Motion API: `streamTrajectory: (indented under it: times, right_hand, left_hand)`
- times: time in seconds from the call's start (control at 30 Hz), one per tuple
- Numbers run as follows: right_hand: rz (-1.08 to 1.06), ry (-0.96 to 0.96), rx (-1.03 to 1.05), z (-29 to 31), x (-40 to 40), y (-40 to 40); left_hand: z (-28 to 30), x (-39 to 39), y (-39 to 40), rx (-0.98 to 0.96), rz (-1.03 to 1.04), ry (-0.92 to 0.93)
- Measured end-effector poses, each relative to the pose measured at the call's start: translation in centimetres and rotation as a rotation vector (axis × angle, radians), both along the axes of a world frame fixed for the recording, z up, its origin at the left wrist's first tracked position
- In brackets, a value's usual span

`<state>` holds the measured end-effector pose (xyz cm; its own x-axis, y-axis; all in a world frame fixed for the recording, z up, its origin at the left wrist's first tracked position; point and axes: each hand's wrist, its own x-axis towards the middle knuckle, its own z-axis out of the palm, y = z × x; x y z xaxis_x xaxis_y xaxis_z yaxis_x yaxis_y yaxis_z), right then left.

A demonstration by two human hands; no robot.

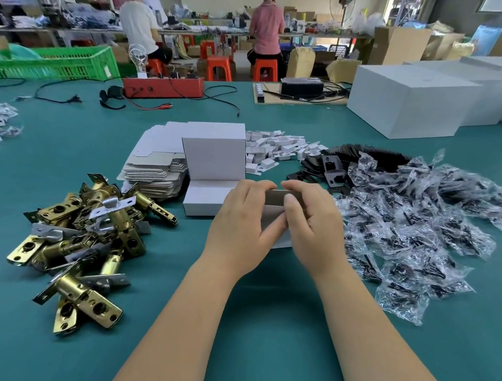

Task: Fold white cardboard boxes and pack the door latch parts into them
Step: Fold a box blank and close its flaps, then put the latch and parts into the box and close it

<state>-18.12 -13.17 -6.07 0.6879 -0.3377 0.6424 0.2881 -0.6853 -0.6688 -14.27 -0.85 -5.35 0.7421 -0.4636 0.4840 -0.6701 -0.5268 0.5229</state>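
Observation:
Both hands hold one small white cardboard box (274,216) at the table's middle. My left hand (241,225) grips its left side, and my right hand (313,225) pinches its grey flap from the right. Just behind it lies a folded white box (204,198), with another folded white box (215,154) standing upright on it. A stack of flat box blanks (155,164) sits to their left. Brass door latches (87,237) are heaped at the left. To the right lie clear bags of black screws (414,230), with black strike plates (332,169) and small white parts (277,150) behind.
The green table (264,311) carries a red tester box with cables (164,87), a green crate (52,60) and large white cartons (410,100) at the back. Two people sit on orange stools at a far bench.

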Motion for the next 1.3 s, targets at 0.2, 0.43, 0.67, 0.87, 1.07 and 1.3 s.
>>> streamTrajectory:
  times: [0.2,0.43,0.67,0.87,1.07,1.3]
  right_hand:
    - [0.053,0.012,0.131,0.1,0.1,0.3]
    - [0.416,0.139,0.491,0.4,-0.5,-0.3]
    - [0.388,0.092,0.46,0.1,-0.4,0.0]
    - [0.343,0.115,0.448,-0.2,-0.7,0.0]
    - [0.317,0.12,0.468,-0.3,-0.8,0.2]
    - [0.303,0.12,0.476,-0.4,-0.8,0.3]
  left_hand:
    - [-0.4,-0.3,-0.3,-0.051,0.0,-0.039]
    - [-0.7,0.0,-0.3,-0.207,-0.169,0.146]
    - [-1.0,0.1,-0.6,-0.244,-0.133,0.157]
    - [0.3,1.5,1.0,-0.736,0.042,0.488]
    - [-0.5,3.9,4.7,-0.16,0.707,0.449]
    - [-0.3,4.1,5.3,-0.003,0.748,0.534]
